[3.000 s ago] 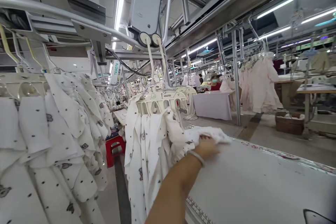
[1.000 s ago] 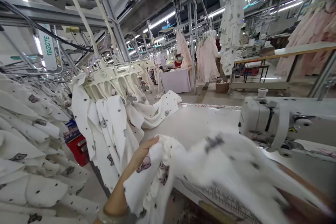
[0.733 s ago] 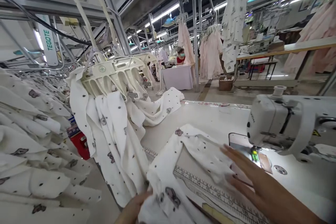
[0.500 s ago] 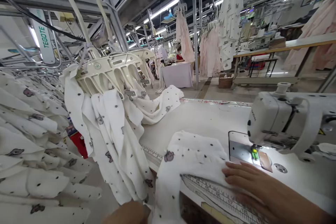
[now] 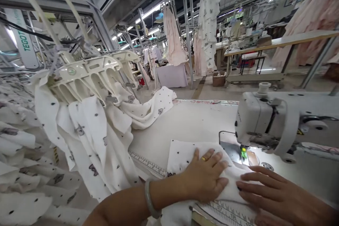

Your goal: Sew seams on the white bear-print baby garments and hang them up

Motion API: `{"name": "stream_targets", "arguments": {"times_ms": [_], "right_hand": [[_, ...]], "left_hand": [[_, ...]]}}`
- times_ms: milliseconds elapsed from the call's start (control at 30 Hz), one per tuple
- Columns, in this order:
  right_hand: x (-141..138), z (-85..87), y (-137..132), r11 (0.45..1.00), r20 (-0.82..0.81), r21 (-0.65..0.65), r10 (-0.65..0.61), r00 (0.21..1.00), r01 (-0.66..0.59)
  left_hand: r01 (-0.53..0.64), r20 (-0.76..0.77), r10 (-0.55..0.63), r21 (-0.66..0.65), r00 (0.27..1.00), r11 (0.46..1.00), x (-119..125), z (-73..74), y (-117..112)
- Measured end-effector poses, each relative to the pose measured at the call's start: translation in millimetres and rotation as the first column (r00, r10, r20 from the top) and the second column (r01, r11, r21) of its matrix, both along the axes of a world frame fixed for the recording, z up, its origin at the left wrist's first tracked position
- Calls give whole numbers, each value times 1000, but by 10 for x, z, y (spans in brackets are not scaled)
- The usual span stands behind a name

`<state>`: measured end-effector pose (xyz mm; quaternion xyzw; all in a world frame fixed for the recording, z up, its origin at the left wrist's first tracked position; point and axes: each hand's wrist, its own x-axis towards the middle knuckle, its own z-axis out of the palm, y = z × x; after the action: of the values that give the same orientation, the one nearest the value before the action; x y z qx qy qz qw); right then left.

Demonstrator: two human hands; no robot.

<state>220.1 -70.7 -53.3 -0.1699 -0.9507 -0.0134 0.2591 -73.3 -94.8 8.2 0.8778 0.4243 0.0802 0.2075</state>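
A piece of white fabric (image 5: 182, 152) printed with small dark dots lies on the sewing table, just left of the sewing machine (image 5: 259, 120). My left hand (image 5: 205, 174) rests on top of it, fingers spread, with a ring on one finger and a bangle at the wrist. Close by on the right, my right hand (image 5: 267, 187) lies flat with outstretched fingers on the fabric's edge. The machine's lit needle area, with a green and yellow piece (image 5: 243, 153) by the presser foot, is just beyond the right fingertips.
At the left, a cream clamp hanger (image 5: 90, 72) carries draped printed fabric (image 5: 100, 144) that reaches onto the table. More printed pieces (image 5: 21, 169) hang at the far left. A ruler tape (image 5: 148, 164) runs along the table's front edge. Pink garments (image 5: 173, 39) hang behind.
My left hand has come up from the lower edge onto the fabric, which now lies flatter. My right hand has shifted slightly rightward. The view has turned a little to the right.
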Motion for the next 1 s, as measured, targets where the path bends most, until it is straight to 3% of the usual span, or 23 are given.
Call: {"name": "stream_targets", "arguments": {"times_ms": [67,133,233,300,400,500,600,733,1000], "right_hand": [[51,-14,34,992,135,126,-13,991,-5],[78,-14,66,979,167,203,-32,986,-2],[80,37,69,975,123,217,-72,990,44],[70,107,40,976,112,203,-103,988,79],[65,213,-21,983,107,162,-107,989,89],[81,250,-75,988,54,117,-110,992,103],[94,237,-101,989,-16,34,-143,990,143],[56,288,-71,968,-90,-75,-245,965,239],[-14,392,13,960,-26,29,-278,960,279]], "left_hand": [[100,-15,-100,11,995,995,9,-10,205],[224,-31,-224,16,974,974,26,18,451],[371,-41,-370,14,928,929,91,76,787],[404,-43,-403,19,914,915,156,107,905],[403,-49,-400,171,915,899,244,120,879],[478,-141,-460,362,877,800,276,81,737],[559,-232,-510,397,829,728,264,16,649],[542,-196,-511,425,837,725,242,-53,649],[517,-135,-513,422,848,745,235,-136,745]]}}
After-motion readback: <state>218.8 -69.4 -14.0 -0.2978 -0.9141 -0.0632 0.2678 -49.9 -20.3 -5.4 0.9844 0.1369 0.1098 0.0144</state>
